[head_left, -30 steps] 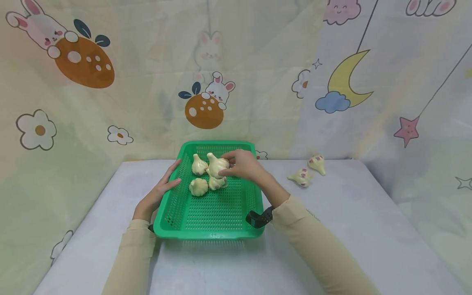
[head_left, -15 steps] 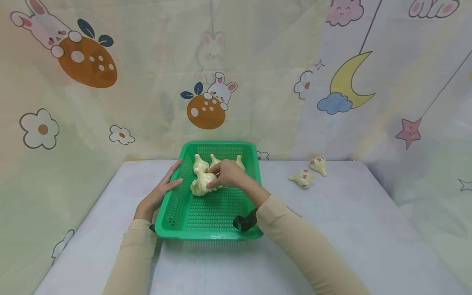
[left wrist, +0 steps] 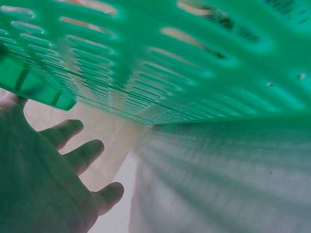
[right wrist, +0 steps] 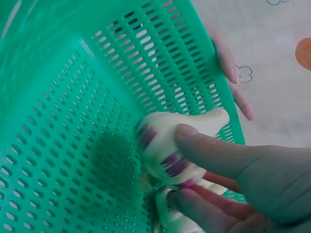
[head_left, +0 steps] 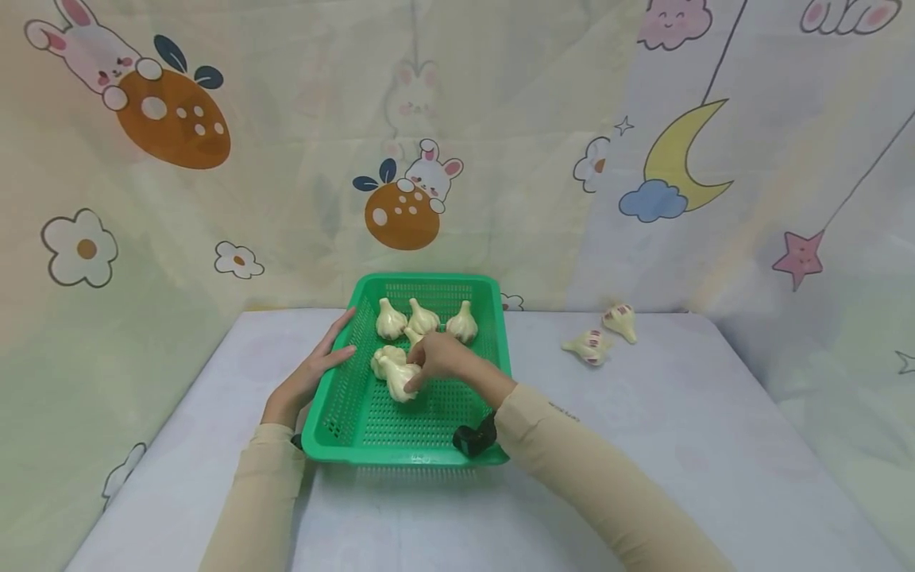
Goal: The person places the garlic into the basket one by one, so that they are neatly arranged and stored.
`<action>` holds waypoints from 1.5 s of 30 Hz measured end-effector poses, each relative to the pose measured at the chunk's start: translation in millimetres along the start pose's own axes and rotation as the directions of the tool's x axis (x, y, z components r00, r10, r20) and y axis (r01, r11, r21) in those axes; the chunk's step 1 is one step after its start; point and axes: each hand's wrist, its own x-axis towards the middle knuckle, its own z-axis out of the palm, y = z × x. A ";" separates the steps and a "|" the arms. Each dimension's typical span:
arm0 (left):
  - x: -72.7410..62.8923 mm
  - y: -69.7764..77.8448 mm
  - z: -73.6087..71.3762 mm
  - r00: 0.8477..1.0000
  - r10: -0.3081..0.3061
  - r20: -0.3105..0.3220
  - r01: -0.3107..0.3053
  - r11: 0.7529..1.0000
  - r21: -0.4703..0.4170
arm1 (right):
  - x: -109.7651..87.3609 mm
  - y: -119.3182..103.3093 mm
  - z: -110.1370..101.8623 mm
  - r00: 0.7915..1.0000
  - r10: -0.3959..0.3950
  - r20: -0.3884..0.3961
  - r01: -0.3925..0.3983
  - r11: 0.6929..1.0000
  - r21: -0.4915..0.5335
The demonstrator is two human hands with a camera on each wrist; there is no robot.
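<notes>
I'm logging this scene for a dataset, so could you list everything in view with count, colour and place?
basket: one, green, perforated, on the table in front of the person.
garlic bulbs in the basket: five visible, cream-white; three in a row at the far end, two nearer the middle.
garlic bulbs on the table: two, cream with purple streaks, right of the basket.
table: one, pale lavender.
backdrop cloth: one, pastel, printed with rabbits, flowers, moon and star.
left hand: rests flat against the basket's left wall.
right hand: inside the basket, grips one middle bulb.
</notes>
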 end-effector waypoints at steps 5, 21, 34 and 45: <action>0.7 0.8 1.5 1.000 0.004 -0.014 -0.003 1.000 0.021 | 2.8 2.6 5.0 0.999 -0.008 0.035 0.008 1.000 -0.003; -1.3 0.9 0.9 1.000 -0.015 -0.015 0.015 1.000 -0.008 | 12.5 1.3 17.5 0.995 -0.100 0.001 0.100 0.995 -0.017; -1.7 2.5 2.2 0.999 -0.033 -0.032 0.033 0.999 -0.004 | 19.5 -1.3 24.8 0.990 -0.124 -0.063 0.119 0.989 -0.082; -1.3 2.6 1.8 0.999 -0.028 -0.018 0.028 0.999 -0.017 | 20.7 -8.3 25.5 0.990 -0.087 -0.114 0.074 0.991 -0.115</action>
